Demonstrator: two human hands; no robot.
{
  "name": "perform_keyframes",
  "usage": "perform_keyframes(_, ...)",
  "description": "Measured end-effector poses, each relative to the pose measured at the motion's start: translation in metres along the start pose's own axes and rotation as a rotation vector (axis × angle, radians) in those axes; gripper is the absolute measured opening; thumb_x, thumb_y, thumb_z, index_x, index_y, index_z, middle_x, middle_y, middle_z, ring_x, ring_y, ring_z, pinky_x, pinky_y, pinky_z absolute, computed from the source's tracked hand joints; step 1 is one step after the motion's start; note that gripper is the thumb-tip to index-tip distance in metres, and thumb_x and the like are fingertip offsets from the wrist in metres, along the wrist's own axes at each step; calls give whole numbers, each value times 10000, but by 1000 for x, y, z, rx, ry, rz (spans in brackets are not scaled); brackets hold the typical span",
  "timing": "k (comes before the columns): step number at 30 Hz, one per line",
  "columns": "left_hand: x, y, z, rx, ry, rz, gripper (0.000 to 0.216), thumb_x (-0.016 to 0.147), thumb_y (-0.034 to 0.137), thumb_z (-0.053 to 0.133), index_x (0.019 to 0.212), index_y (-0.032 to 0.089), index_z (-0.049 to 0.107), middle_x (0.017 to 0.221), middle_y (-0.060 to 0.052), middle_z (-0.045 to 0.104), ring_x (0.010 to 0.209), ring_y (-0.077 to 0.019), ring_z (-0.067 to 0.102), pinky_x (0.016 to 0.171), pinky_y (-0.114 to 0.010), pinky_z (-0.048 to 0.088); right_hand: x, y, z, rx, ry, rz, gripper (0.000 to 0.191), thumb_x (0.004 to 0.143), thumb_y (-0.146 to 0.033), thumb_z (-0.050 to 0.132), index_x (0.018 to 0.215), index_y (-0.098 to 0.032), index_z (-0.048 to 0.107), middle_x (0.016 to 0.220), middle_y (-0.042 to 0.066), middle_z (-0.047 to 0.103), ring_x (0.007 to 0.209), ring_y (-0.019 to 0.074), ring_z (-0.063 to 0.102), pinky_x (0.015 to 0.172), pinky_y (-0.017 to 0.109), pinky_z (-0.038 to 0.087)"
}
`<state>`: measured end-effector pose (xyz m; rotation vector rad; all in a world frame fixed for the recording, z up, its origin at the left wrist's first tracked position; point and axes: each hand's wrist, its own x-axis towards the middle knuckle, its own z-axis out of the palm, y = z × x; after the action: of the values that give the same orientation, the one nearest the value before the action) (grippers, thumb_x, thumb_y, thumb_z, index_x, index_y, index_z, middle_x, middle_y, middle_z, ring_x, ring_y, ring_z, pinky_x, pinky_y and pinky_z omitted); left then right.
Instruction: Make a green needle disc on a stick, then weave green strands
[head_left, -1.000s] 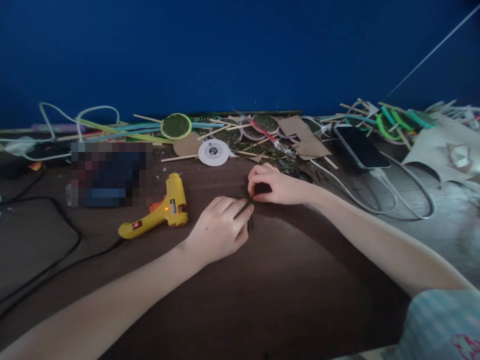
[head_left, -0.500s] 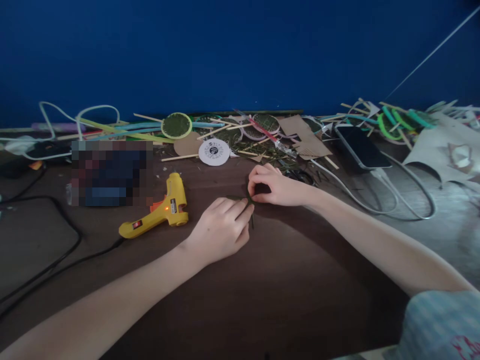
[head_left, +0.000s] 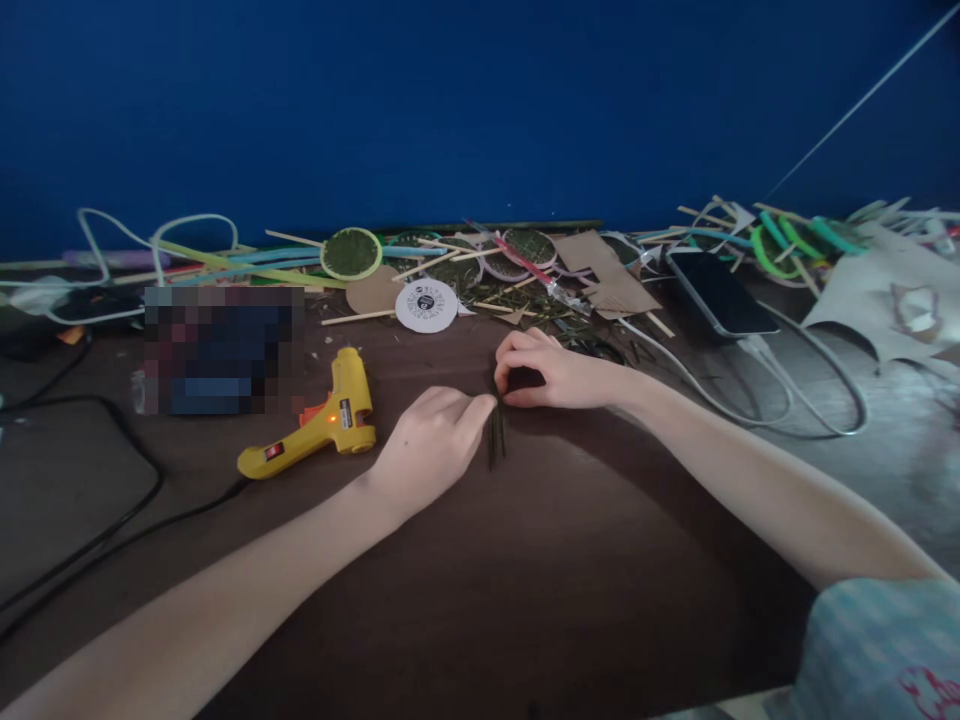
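Thin dark green strips (head_left: 497, 440), like grass blades or pine needles, lie side by side over the brown tabletop, their loose ends pointing toward me. My left hand (head_left: 431, 447) is closed, its thumb and fingertips pinched at the strips' far ends. From the other side my right hand (head_left: 544, 372) pinches the same ends between thumb and forefinger, its fingers curled into a ring. The exact grip points are hidden by the fingertips. Left of my left hand lies a yellow hot glue gun (head_left: 351, 405) with an orange trigger and a lit light.
Along the blue wall sit round green-filled discs (head_left: 351, 254), a white printed disc (head_left: 426, 306), wooden sticks, cut cardboard (head_left: 611, 275) and loose green bits. A phone (head_left: 720, 292) with a white cable lies at right. Black cords (head_left: 131, 520) run at left.
My left fingers have drawn in from a flatter spread to a tighter pinch. More of the strips now shows, pointing toward me. My right hand stays nearly still.
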<state>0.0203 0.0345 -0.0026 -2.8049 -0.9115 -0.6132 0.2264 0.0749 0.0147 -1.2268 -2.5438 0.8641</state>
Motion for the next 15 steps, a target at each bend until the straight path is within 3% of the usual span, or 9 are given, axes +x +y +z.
perform_keyframes(15,9,-6,9,-171,40,-168,81,831,98,538,838,179,539,750,0,628,702,-162,568,679,-292,461,-2,1,5,-41,49,-16,76,787,-288,582,812,-217,591,1039,43,493,1014,232,388,905,452,300)
